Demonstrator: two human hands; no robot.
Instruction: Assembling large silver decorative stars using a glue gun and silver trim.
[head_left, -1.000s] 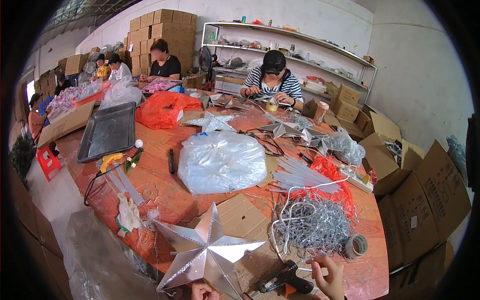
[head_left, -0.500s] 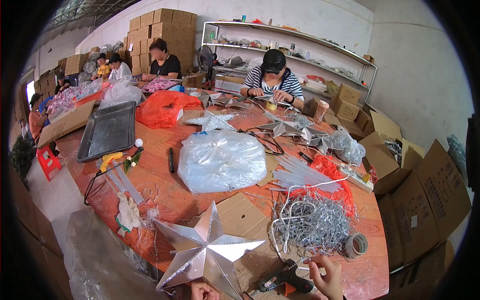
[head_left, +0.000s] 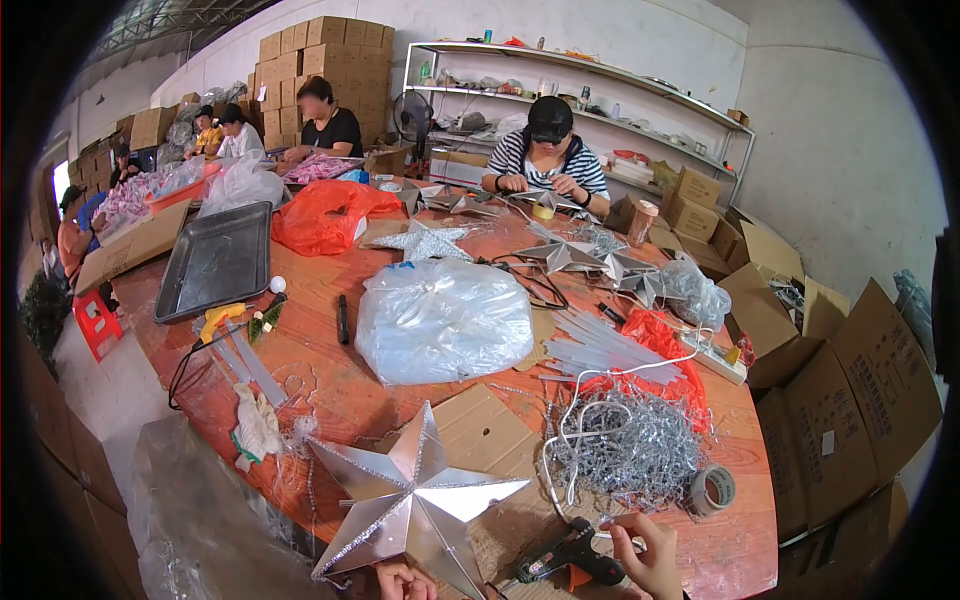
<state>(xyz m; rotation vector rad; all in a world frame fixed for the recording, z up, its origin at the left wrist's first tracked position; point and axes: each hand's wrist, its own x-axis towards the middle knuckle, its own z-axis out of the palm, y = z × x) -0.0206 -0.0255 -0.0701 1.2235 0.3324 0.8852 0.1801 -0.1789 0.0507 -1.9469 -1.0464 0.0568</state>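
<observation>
At the table's (head_left: 330,385) near edge, a worker's left hand (head_left: 405,580) grips a silver star (head_left: 415,500) by its lower point while the right hand (head_left: 652,558) closes on a black glue gun (head_left: 570,552), whose hot nozzle could scorch fingers or foil if it slips.
</observation>
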